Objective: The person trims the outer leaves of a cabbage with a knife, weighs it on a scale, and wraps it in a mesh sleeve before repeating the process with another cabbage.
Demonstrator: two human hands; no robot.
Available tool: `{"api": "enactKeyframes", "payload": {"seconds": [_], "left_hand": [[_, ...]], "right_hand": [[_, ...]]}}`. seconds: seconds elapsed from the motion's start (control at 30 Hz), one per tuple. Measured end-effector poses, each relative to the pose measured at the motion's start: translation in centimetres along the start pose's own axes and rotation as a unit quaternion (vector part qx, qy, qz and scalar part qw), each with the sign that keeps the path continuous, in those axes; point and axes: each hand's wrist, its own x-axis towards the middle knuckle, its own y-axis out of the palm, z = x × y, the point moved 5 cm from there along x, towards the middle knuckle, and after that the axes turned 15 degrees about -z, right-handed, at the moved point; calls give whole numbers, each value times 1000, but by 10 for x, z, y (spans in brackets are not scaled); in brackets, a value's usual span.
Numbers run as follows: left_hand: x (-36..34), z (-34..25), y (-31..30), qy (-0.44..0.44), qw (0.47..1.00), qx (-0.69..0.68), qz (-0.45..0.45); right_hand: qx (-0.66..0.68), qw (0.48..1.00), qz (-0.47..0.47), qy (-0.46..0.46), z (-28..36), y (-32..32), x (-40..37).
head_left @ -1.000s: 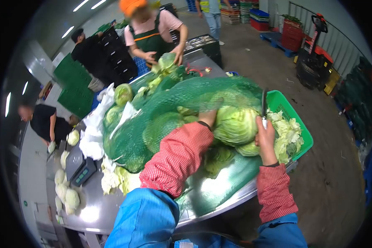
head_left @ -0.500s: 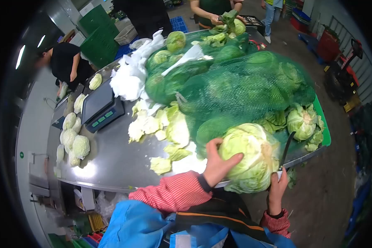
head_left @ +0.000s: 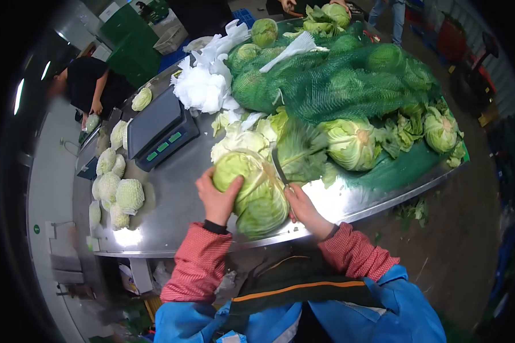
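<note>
A pale green cabbage (head_left: 249, 200) is tipped on its side at the front of the steel table, its stem end turned right. My left hand (head_left: 217, 194) grips its left side, thumb across the top. In my right hand (head_left: 306, 208) is a knife (head_left: 278, 166) with a dark curved blade pointing up, close against the cabbage's right side. Behind the blade lies a large darker cabbage leaf (head_left: 300, 150). Pale loose leaves (head_left: 240, 140) are piled just beyond the held cabbage. Another whole cabbage (head_left: 352, 144) rests to the right, beside the green net.
Cabbages in green netting (head_left: 337, 86) cover the table's far right. A scale (head_left: 161, 128) stands left, near white foam-net-wrapped produce (head_left: 117, 191). White foam netting (head_left: 203, 83) is heaped behind. One person (head_left: 88, 86) works at far left; another person's hands (head_left: 292, 7) are at the back.
Both hands, the cabbage and the knife have moved left, and the view has shifted. The blade is now closer to the cabbage. A large dark leaf now lies beside it.
</note>
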Motion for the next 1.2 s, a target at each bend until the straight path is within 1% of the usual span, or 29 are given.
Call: {"api": "enactKeyframes", "payload": {"seconds": [0.03, 0.13, 0.17, 0.27, 0.3, 0.4, 0.43, 0.53, 0.57, 0.6, 0.63, 0.67, 0.73, 0.77, 0.87, 0.97, 1.07, 1.17, 1.2], "left_hand": [[-4, 7, 4, -28, 998, 29, -38], [9, 31, 8, -69, 996, -39, -29], [10, 32, 8, -77, 996, -47, -11], [9, 17, 7, -16, 1000, 6, 23], [9, 15, 6, 4, 998, -5, 56], [7, 0, -1, 89, 988, -42, 120], [9, -3, 1, 75, 984, -81, 137], [13, 12, 16, -4, 983, -140, 123], [17, 20, 22, -29, 983, -139, 116], [23, 25, 26, -53, 983, -139, 110], [25, 28, 28, -80, 982, -139, 102], [25, 31, 30, -118, 975, -163, 96], [29, 21, 30, -190, 955, -211, 80], [31, 26, 32, -195, 954, -218, 70], [44, 27, 38, -220, 948, -215, 83], [55, 17, 42, -226, 949, -191, 106], [66, 16, 48, -189, 967, -155, 75], [85, 32, 63, -188, 969, -128, 98], [89, 34, 63, -205, 963, -136, 109]], "right_hand": [[-17, 1000, 11, 13, -4, 2, 8], [-43, 998, 23, -25, 4, -12, 13], [-32, 999, 44, -6, 10, -16, 11], [55, 993, 81, 62, 31, -19, 4], [84, 987, 96, 99, 40, -18, 0], [35, 989, 133, 63, 41, -13, 4], [16, 990, 108, 89, 36, -13, 9], [-84, 990, 108, 15, 30, -19, 23], [-134, 986, 94, 23, 36, -23, 23], [-199, 974, 69, -86, 46, -24, 23], [-264, 944, 43, -193, 55, -23, 20], [-323, 898, 19, -298, 64, -22, 17], [-322, 868, 30, -376, 90, -15, 12], [-321, 851, 35, -415, 102, -11, 11], [-385, 842, 90, -367, 112, 2, 27], [-459, 809, 127, -343, 112, 13, 44], [-489, 798, 152, -319, 115, 22, 67], [-499, 785, 169, -327, 118, 29, 92], [-497, 785, 176, -326, 115, 32, 99]]}}
